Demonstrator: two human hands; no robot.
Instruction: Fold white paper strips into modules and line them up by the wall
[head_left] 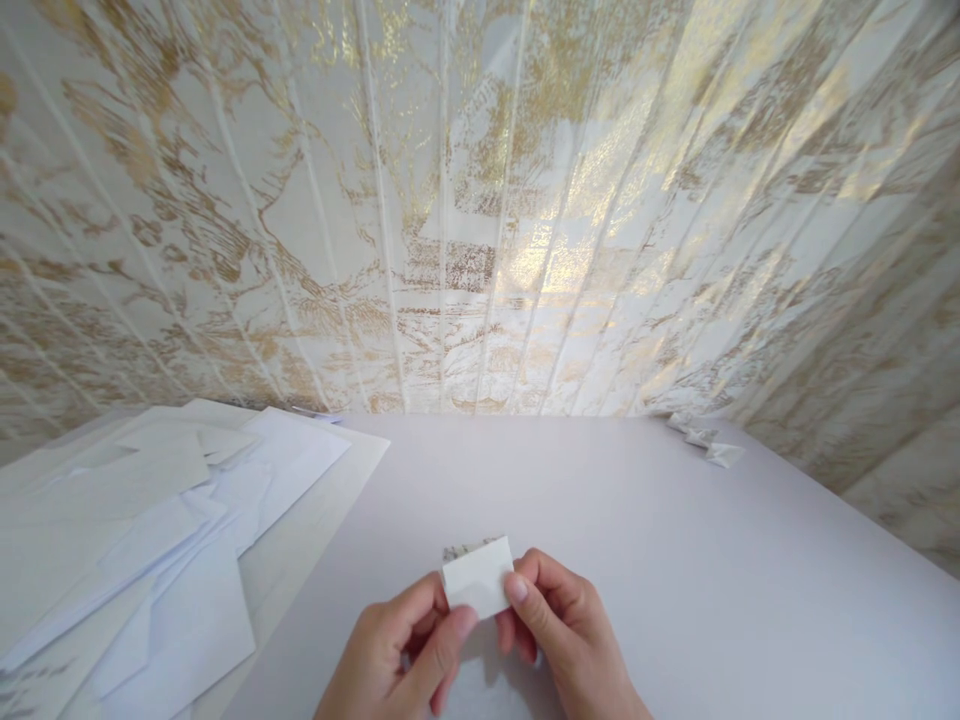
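small white paper piece (478,578) is held over the table (675,580), near centre, pinched between thumb and fingers at its near left corner by the left hand (411,645), at its right edge by the right hand (564,620). probably light, stiffish, easily creased; best gripped lightly by edges.

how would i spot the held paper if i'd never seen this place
Find the pale table below the gold-patterned backdrop. Low in the view, the left hand and right hand hold the paper between them. It is a small white rectangle with grey markings showing behind its top edge, unlike the large sheets piled at left and the folded pieces at far right.
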